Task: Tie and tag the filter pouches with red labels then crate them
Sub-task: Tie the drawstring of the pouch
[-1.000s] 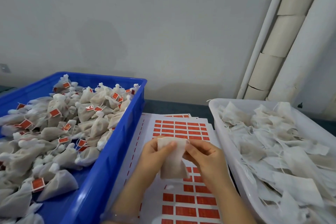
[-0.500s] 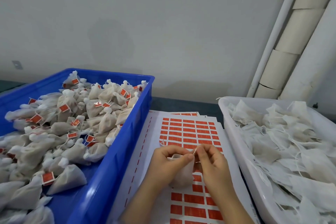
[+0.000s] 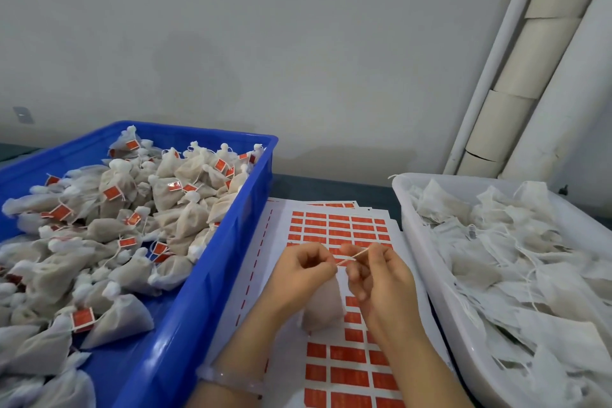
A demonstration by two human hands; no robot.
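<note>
A second ago the pouch (image 3: 323,306) was held flat between both hands; now its top is bunched. The left hand (image 3: 303,270) has its fingers curled tight round the neck, and the right hand (image 3: 381,278) pinches the string (image 3: 347,258), drawn taut toward 2 o'clock. The pouch hangs over the label sheet (image 3: 341,228) at 6 o'clock. The tie looks nearly cinched, so a red label comes next, then the blue crate (image 3: 205,275) at 9 o'clock. Untied pouches wait in the white tray (image 3: 420,242) at 3 o'clock.

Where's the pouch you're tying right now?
Head view, lower centre: the small white filter pouch is in the left hand, over the red label sheet, between the blue plastic crate and white tub.
</note>
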